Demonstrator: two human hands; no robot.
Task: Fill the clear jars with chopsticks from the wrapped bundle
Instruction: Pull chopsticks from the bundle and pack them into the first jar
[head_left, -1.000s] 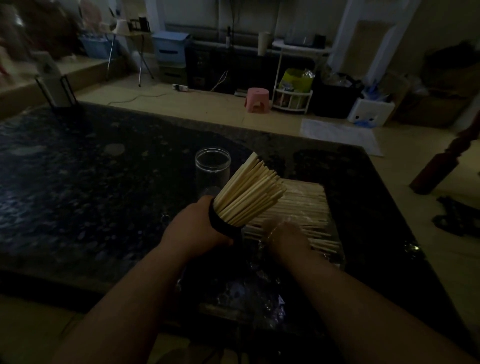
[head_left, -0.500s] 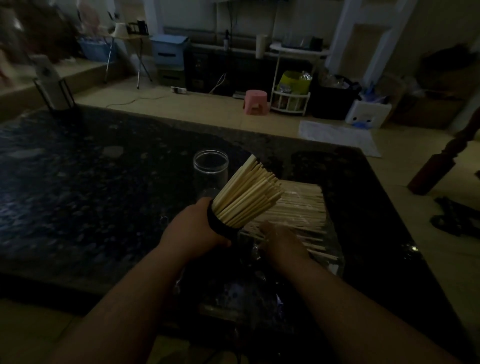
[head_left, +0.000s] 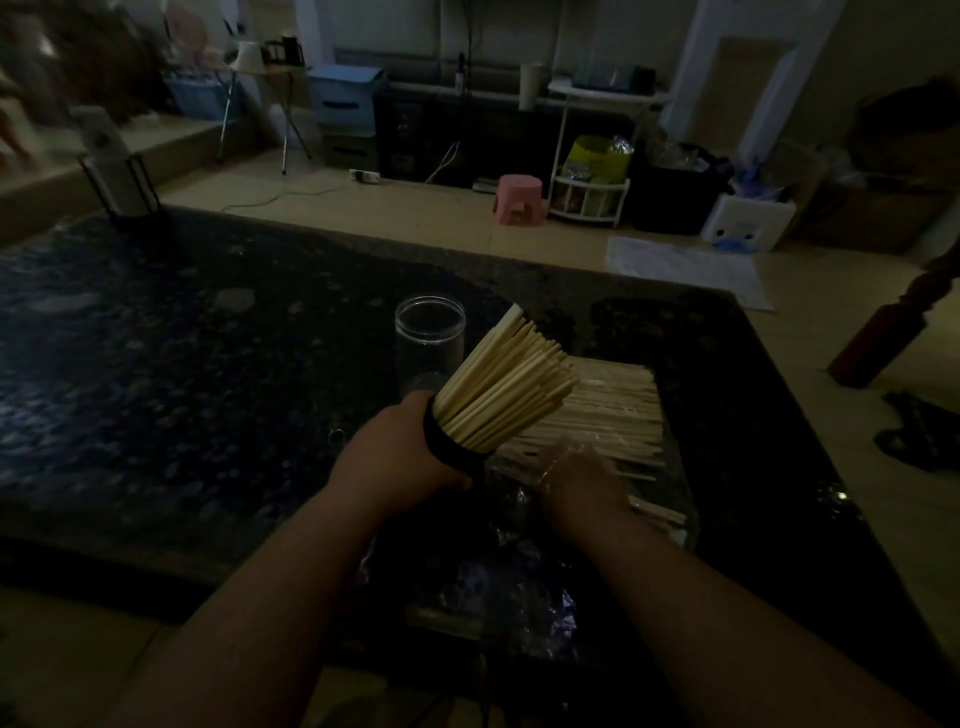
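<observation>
On a dim, dark table (head_left: 182, 364), the left hand (head_left: 400, 462) grips a tilted bunch of chopsticks (head_left: 509, 384) just in front of an upright clear jar (head_left: 429, 338). The right hand (head_left: 582, 483) (blurred, grip unclear) rests on the wrapped bundle (head_left: 618, 410) lying flat beside it.

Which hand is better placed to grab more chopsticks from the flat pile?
Likely right. The right hand is on the flat pile; the left hand grips a tilted bunch of chopsticks.
</observation>
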